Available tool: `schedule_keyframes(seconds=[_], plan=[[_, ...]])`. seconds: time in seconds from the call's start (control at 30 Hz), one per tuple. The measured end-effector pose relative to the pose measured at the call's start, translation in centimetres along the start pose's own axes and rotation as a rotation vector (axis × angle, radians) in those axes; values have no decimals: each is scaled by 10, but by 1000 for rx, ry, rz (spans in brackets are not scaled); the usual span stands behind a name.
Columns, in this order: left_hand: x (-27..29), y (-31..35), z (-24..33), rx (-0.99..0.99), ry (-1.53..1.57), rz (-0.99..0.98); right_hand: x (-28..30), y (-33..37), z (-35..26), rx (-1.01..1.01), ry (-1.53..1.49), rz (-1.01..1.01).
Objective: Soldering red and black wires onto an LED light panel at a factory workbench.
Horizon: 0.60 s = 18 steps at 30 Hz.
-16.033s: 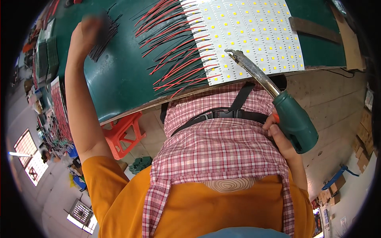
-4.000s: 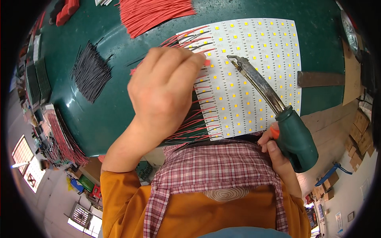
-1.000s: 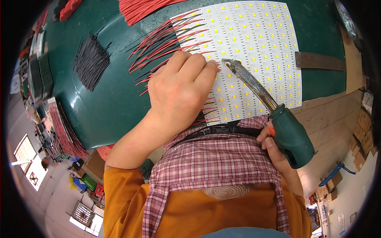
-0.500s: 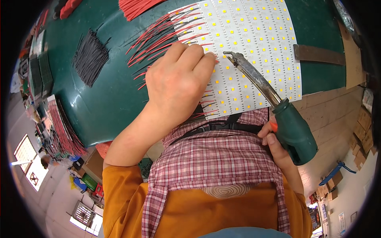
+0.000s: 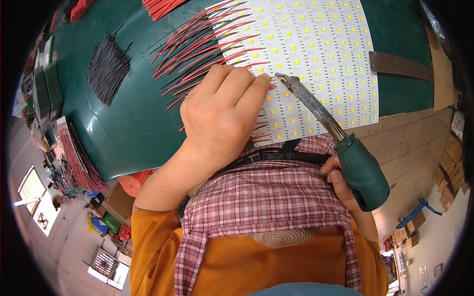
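My left hand [image 5: 222, 108] is closed in a pinch over the left part of a white LED board [image 5: 323, 64]. Beside its fingertips a short red wire end [image 5: 271, 85] sticks out; the grip itself is hidden under the fingers. Wrapped around the green handle of a soldering iron [image 5: 363, 170], my right hand [image 5: 340, 185] shows only some of its fingers. The iron's bent metal tip hangs beside the left fingertips, at the board; contact cannot be made out. Rows of red and black wires [image 5: 197, 59] run off the board's left side.
A bundle of black wires [image 5: 107, 69] lies on the green table [image 5: 138, 133], with red wires [image 5: 163, 6] at the far edge. A flat brown metal strip [image 5: 402, 66] touches the board's right side. More wired boards [image 5: 74, 148] are stacked at the left.
My left hand has shifted slightly toward me along the board's wired side. The iron has come down and left, bringing its tip closer to the left fingertips.
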State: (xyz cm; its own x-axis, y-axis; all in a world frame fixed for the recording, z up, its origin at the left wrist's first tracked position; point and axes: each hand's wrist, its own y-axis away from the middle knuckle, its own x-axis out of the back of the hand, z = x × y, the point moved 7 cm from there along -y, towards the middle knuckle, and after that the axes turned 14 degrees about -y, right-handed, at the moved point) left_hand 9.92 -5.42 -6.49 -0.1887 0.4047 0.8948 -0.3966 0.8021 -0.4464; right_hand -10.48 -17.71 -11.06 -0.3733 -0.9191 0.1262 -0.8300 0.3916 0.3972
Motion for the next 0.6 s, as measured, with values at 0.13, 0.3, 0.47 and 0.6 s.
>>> schedule_keyframes(seconds=[0.13, 0.3, 0.47, 0.6], plan=[[0, 0, 3, -14, -61, -12, 3, 1, 9, -81, 43, -82], [-1, -1, 5, -14, -92, -33, -2, 3, 3, 21, -73, -133], [-2, -2, 4, -9, -99, -40, -1, -4, -7, -5, -218, -74], [0, 1, -2, 21, 9, 8, 3, 1, -6, 57, -111, -64]])
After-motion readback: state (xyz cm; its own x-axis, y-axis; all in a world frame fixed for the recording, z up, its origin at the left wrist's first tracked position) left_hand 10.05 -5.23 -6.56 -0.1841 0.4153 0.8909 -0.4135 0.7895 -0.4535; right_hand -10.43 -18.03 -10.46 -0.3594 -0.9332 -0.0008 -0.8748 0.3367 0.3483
